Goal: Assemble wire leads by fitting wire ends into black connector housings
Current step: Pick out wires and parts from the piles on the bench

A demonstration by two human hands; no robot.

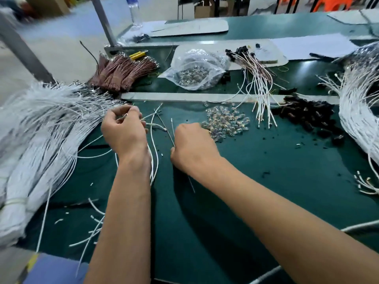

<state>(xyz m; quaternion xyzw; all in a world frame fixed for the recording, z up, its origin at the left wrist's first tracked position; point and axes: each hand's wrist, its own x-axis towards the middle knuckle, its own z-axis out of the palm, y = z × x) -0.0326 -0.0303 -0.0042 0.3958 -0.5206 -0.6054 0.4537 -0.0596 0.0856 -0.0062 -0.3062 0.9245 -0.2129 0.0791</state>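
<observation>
Green bench mat (pixel 235 201), worn, flecked with black crumbs and short white offcuts. A metal strip (pixel 205 97) runs across the bench beyond the hands. Behind it, more green surface with pale flat sheets (pixel 190 27), a clear bottle (pixel 135 11), a grey post (pixel 102 19); orange stools (pixel 332 3) and a cardboard box at the back of the room.

Left of the person: big bundle of white wires (pixel 41 140), fanned out, ends toward the bench centre. Far left beyond the strip: brown wire bundles (pixel 123 72). Centre far: clear bag of small glassy parts (pixel 194 70); a loose heap of the same parts (pixel 225 121) just beside the right hand. Right: pile of black connector housings (pixel 311 117); behind it a sheaf of finished leads (pixel 258 83), black ends away from the person, white tails toward them. Far right: coil of white wire (pixel 361 103).

Left hand (pixel 123 130), fingers curled, pinches several white wire leads (pixel 153 140); these run lengthwise away from the person, tips pointing up-bench and splaying right, tails trailing under the wrist. Right hand (pixel 192 144), curled into a fist, grips one thin wire (pixel 172 130) at the thumb side, standing near upright and leaning slightly left, tail showing below the wrist.
</observation>
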